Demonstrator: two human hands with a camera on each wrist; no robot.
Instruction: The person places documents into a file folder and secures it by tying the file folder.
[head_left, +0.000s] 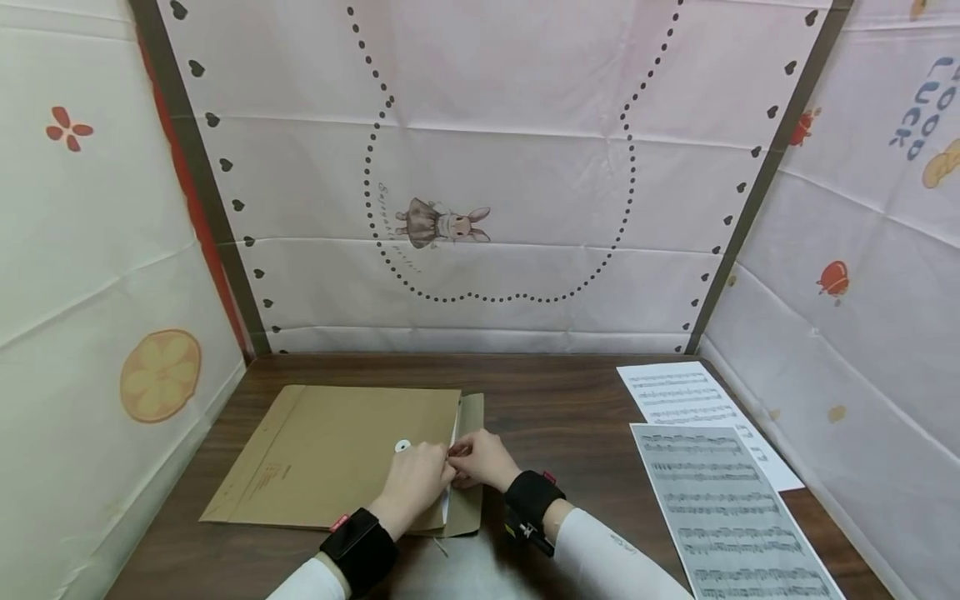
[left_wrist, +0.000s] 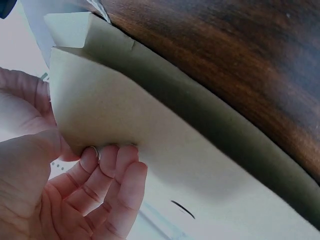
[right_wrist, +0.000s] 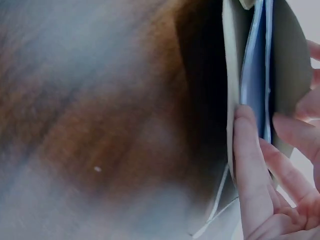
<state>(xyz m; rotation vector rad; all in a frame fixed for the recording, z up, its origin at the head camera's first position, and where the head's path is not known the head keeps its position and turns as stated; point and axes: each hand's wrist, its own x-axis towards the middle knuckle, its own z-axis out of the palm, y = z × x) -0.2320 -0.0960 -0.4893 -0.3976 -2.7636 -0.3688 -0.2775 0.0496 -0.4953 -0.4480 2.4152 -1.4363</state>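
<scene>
A kraft-paper envelope (head_left: 337,450) lies on the table, its mouth and side flap (head_left: 471,417) toward the right. White sheets (right_wrist: 256,75) show inside the mouth. With curled fingers my left hand (head_left: 415,479) grips the edge of the upper panel, seen close up in the left wrist view. My right hand (head_left: 483,461) is at the same mouth. In the right wrist view its extended fingers (right_wrist: 248,165) touch the flap side and the sheet edges. A white button (head_left: 402,446) sits near the left hand. Thin string (right_wrist: 217,195) hangs below the flap.
Two printed music sheets overlap at the right of the dark wood table (head_left: 555,400): a nearer greyish one (head_left: 720,500) and a white one (head_left: 675,387) partly under it. Fabric walls (head_left: 495,183) stand at the back and both sides.
</scene>
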